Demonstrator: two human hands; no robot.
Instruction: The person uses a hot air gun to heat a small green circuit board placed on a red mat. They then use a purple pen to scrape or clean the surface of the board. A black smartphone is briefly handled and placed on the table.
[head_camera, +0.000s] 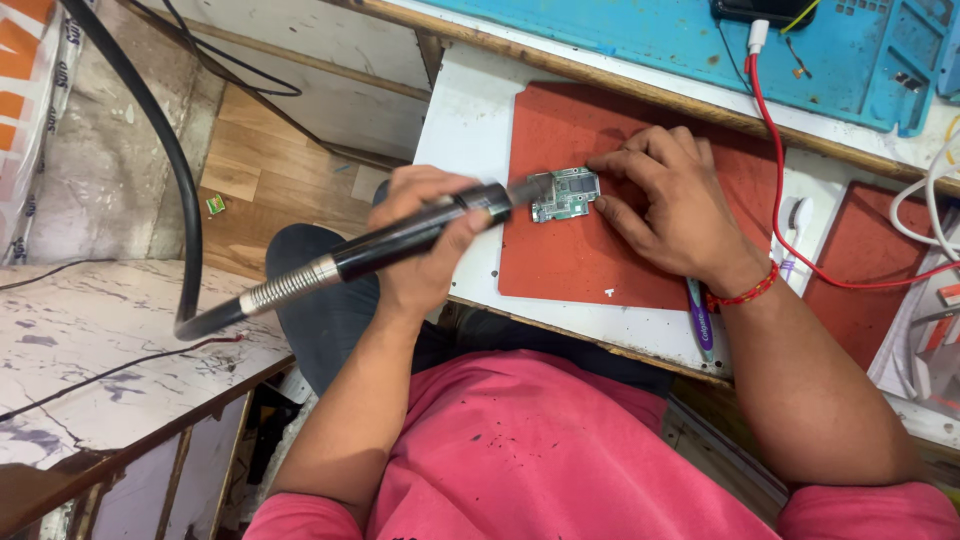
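The left hand (425, 235), fingers closed, grips a black, metal-collared hot-air wand (400, 240) whose nozzle meets the small green circuit board (565, 195) pinned flat on the red mat (590, 260) under the right hand's (665, 195) fingertips, so lingering heat may scorch those fingers.

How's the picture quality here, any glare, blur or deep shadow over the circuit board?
Head view: even, soft light; the circuit board is sharp, with no deep shadow. A bright highlight streaks the black tool in the left hand; the right hand is unblurred. The frame tilts, edges slightly bowed.
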